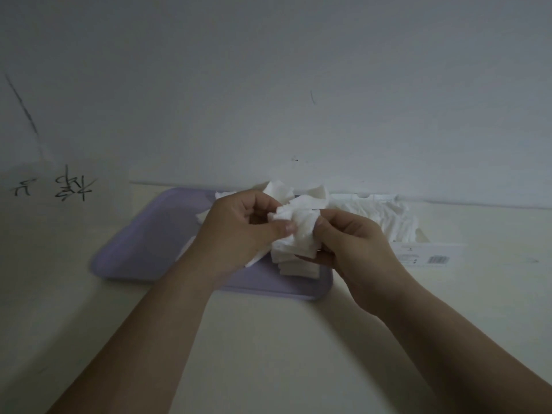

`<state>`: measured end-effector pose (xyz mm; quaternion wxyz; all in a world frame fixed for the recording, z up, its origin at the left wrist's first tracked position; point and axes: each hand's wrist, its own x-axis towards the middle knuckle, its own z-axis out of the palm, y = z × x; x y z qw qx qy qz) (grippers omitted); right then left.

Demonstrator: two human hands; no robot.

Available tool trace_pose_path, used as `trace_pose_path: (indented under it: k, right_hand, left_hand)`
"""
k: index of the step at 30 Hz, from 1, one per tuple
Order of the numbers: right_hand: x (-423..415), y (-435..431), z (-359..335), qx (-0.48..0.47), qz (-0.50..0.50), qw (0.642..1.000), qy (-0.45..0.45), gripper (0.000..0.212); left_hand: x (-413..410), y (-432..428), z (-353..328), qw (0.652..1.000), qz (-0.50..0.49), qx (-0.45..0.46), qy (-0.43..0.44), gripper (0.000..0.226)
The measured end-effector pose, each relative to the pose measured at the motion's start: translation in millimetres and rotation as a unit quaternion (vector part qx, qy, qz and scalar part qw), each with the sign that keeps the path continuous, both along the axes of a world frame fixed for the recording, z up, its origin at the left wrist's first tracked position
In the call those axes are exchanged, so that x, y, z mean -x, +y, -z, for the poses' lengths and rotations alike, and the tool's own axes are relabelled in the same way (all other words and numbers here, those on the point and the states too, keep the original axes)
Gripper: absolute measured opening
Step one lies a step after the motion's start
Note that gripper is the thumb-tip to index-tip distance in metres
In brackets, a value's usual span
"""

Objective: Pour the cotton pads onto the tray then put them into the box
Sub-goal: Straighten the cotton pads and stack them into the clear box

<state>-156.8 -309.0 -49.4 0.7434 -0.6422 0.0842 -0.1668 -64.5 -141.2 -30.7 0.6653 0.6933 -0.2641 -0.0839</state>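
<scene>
Item, nearest: my left hand [239,225] and right hand [355,243], close together above the lilac tray [143,249], both pinched on one bunch of cotton pads [295,231], apparently squaring them into a stack that will fit. Item, beyond: loose pads [279,188] on the tray's far side; the clear box [418,249], just right of the tray for a short carry, already holds a row.

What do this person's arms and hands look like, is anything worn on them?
Both forearms are bare to the frame's edge, with no sleeves in view. The left hand and the right hand carry no gloves, and no rings, watch or bracelets show. The visible fingernails look short and unpainted, though the picture is dim.
</scene>
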Motion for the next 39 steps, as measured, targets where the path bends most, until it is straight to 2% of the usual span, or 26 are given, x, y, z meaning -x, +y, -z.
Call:
trace_pose_path:
  k: [7,12,15,17,19,20,24,27,30,34,38,39]
  right_hand:
    - [-0.8,-0.1,2.3,0.034,0.044,0.998,0.014,0.03]
    - [2.5,2.1,-3.7,-0.041,-0.007,0.999,0.003,0.028]
    - [3.2,2.7,0.2,0.0,-0.013,1.0,-0.026,0.021]
    - [0.3,1.1,7.6,0.016,0.027,0.999,-0.015,0.017]
    - [-2.1,-0.2,14.1,0.021,0.047,0.999,-0.005,0.013]
    - [-2.8,0.5,15.9,0.022,0.049,0.999,-0.005,0.012]
    - [-7.3,3.7,22.8,0.032,0.059,0.998,-0.01,0.012]
    - [-8.3,4.5,24.4,0.02,0.07,0.997,-0.02,0.013]
    - [-10.2,3.8,28.4,0.031,0.104,0.994,-0.029,0.022]
    - [-11.5,1.9,30.7,0.086,0.125,0.988,-0.028,0.028]
    - [-11.4,4.0,30.6,0.109,0.126,0.986,-0.027,0.023]
    - [-10.6,5.6,30.1,0.108,0.135,0.984,-0.034,0.02]
  left_hand:
    - [1.0,0.2,1.2,0.998,0.05,-0.029,0.019,0.021]
    - [4.6,-4.0,3.4,1.0,0.008,-0.028,-0.011,0.021]
    - [0.9,-4.5,2.9,0.999,-0.024,-0.015,-0.016,0.017]
    - [-7.4,-0.7,6.7,0.987,-0.125,-0.071,-0.078,0.011]
    - [-16.6,6.4,13.1,0.929,-0.204,-0.203,-0.231,0.009]
    - [-21.4,8.4,18.5,0.906,-0.191,-0.253,-0.279,0.009]
    - [-29.9,6.0,37.3,0.889,-0.08,-0.343,-0.294,0.007]
    - [-27.9,3.3,43.3,0.883,-0.112,-0.326,-0.318,0.011]
    - [-23.1,-2.9,41.8,0.886,-0.155,-0.273,-0.342,0.031]
    - [-25.6,-12.0,45.0,0.879,-0.089,-0.266,-0.384,0.059]
    - [-24.1,-18.3,43.2,0.852,-0.123,-0.323,-0.393,0.037]
    - [-24.0,-17.9,41.5,0.856,-0.136,-0.319,-0.383,0.032]
